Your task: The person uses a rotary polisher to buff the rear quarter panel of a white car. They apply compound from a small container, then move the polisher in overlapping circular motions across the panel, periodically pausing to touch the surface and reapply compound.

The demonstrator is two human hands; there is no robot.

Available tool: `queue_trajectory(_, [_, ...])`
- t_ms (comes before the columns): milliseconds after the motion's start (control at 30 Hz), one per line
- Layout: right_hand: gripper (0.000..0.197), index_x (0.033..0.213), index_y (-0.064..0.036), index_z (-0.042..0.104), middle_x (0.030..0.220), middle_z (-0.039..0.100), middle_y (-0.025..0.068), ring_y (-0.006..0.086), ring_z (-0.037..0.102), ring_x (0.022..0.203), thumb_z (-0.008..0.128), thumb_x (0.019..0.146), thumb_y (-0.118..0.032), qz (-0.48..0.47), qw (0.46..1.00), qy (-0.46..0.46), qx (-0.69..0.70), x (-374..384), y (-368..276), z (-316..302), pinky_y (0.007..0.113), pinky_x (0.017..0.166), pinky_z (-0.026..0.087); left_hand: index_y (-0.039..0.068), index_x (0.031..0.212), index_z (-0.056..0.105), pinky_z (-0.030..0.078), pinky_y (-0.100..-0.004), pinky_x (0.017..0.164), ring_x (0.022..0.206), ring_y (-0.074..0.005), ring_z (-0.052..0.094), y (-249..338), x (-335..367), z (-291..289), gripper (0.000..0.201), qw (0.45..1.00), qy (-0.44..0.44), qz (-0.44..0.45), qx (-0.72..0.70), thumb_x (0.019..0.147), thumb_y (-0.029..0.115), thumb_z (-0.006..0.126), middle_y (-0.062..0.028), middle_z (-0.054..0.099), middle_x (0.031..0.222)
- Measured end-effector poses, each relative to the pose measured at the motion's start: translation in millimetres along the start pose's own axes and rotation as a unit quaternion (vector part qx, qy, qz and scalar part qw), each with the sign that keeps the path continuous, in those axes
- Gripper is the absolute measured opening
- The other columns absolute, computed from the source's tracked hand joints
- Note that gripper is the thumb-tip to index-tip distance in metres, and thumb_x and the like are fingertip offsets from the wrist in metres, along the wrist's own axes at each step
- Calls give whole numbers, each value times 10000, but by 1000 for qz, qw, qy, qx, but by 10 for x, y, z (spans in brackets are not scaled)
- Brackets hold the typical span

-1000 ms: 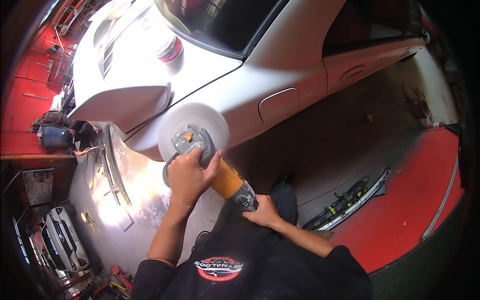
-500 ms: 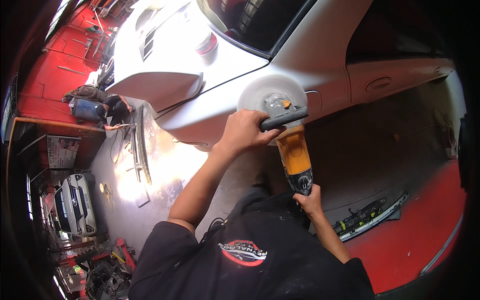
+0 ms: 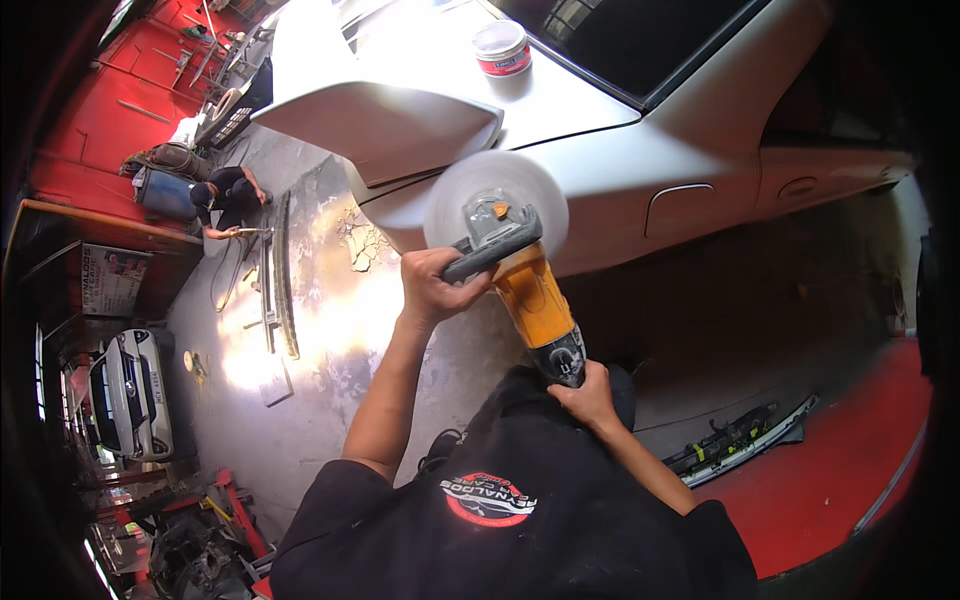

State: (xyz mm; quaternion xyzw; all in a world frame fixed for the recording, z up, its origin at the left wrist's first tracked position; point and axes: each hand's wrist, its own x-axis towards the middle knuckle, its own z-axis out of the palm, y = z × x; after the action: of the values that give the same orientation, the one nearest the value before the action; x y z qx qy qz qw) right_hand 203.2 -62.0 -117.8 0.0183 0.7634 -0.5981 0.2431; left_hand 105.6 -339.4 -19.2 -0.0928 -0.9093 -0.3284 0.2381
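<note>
Both my hands are on a yellow and black car polisher [image 3: 535, 295] with a white round pad [image 3: 545, 190] that looks blurred, as if spinning. My left hand [image 3: 435, 285] wraps round its dark front handle. Around the black rear end of the tool, my right hand [image 3: 588, 395] is closed. The pad overlaps the rear side of a white car [image 3: 600, 170], just below its spoiler [image 3: 400, 125]; whether it touches the paint is hard to tell. On the car's rear deck stands a round tub [image 3: 503, 50] with a white lid and red label.
To the left a person [image 3: 230, 200] crouches by a long bumper-like strip [image 3: 283, 280] on the floor, near a blue drum [image 3: 167, 193]. Another white car [image 3: 140, 395] stands farther left. Car parts [image 3: 740, 440] lie at the lower right beside a red floor area [image 3: 840, 470].
The polisher and both hands have moved left along the car toward its rear corner. My view has shifted too, so the tub now shows more fully, farther right.
</note>
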Motion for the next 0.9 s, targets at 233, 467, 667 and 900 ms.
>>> queue_trajectory(233, [439,978,46,727,859,751,220,348,756,830,813,722,-300,-17,998,-55,-34,74,-552,977,408,782,572,16,572,548,329,-280,465,463,-82,422,-754,-487,-1004,394,996,64,-61,27,781,149,854,-13,438,497])
queue_trajectory(467, [610,989,68,718,835,746,209,300,752,789,777,855,-524,-33,995,-79,-55,69,-693,959,378,741,562,0,620,614,331,-273,473,483,-72,431,-992,-631,-1127,314,994,50,-100,3,783,139,844,-17,474,510])
queue_trajectory(667, [696,1001,57,715,803,735,191,297,741,797,645,930,-632,15,996,-83,-2,-186,-189,494,403,753,550,19,675,706,411,-265,473,438,-123,523,-337,-399,-668,235,999,-30,-38,-24,744,168,873,-55,571,519])
queue_trajectory(900, [647,771,-17,606,578,558,24,117,564,526,557,1012,-615,-39,990,18,131,-214,244,-233,293,491,407,42,636,696,476,-304,476,455,-190,626,322,268,322,310,991,-104,35,-75,742,264,885,-90,610,531])
